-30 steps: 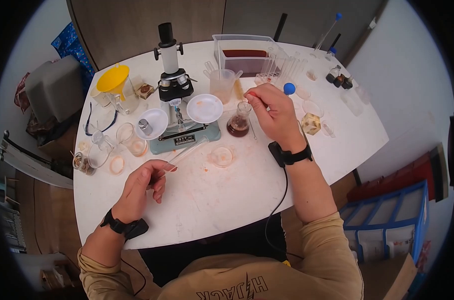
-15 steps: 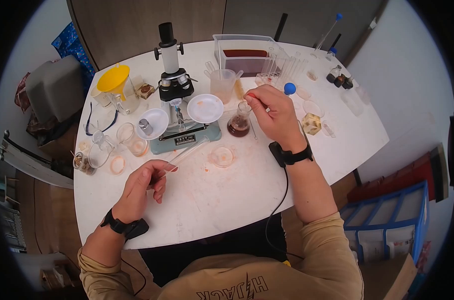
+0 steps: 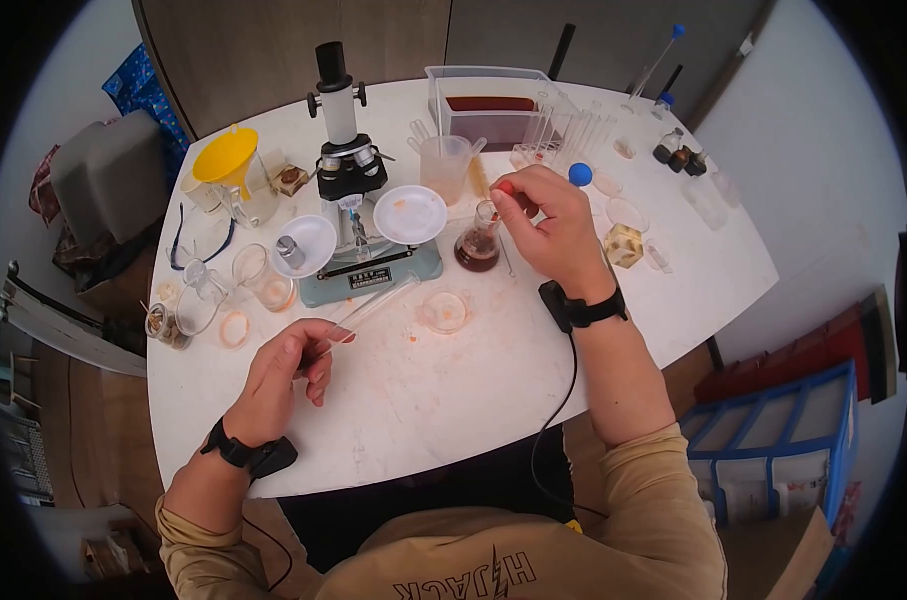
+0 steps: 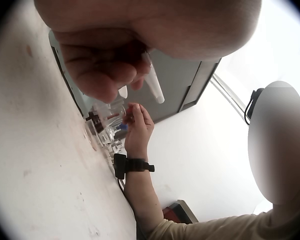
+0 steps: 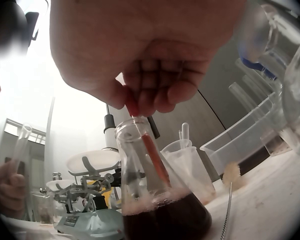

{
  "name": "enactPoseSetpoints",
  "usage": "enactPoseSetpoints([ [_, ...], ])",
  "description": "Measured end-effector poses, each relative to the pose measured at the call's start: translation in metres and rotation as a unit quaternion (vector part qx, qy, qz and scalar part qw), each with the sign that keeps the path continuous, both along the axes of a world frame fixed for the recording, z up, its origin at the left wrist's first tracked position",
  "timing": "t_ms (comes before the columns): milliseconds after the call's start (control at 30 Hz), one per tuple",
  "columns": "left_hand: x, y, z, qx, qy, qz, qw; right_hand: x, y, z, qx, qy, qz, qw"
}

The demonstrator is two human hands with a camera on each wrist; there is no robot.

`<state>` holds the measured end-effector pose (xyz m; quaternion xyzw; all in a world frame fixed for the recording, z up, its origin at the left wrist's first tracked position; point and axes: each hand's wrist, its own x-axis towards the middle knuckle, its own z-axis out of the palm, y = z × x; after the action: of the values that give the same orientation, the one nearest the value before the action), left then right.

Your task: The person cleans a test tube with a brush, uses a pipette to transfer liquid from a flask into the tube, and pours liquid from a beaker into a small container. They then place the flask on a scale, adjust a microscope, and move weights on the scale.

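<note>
My right hand (image 3: 543,225) pinches the red rubber bulb (image 5: 132,102) of a dropper over the mouth of a conical flask (image 3: 476,250). The dropper's tube (image 5: 156,160) reaches down inside the flask and has red liquid in it. Dark red liquid (image 5: 165,222) with froth on top fills the flask's lower part. On the left, my left hand (image 3: 288,365) holds a clear test tube (image 3: 378,303) by one end, tilted, its other end pointing toward the balance. A petri dish (image 3: 445,311) lies on the table between the two hands.
Behind the hands stand a two-pan balance (image 3: 371,272), a microscope (image 3: 341,125) and a plastic beaker (image 3: 443,170). A test tube brush (image 5: 232,175) lies behind the flask. Farther right are a wooden block (image 3: 622,247) and several test tubes (image 3: 578,130). Glassware (image 3: 201,298) crowds the left side.
</note>
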<state>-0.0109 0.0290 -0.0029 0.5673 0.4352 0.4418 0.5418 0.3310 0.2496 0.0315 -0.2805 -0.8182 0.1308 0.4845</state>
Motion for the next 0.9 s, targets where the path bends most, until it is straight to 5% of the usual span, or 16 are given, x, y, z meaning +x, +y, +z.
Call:
enactPoseSetpoints([
  [533,-0.001,0.0,-0.002,-0.003,-0.006,-0.002,1.0,-0.001,0.007,-0.008,0.017,0.119,-0.03,0.992],
  [900,0.003,-0.002,0.002,-0.004,0.002,0.02,1.0,0.002,0.006,-0.011,-0.156,0.297,0.005,0.942],
])
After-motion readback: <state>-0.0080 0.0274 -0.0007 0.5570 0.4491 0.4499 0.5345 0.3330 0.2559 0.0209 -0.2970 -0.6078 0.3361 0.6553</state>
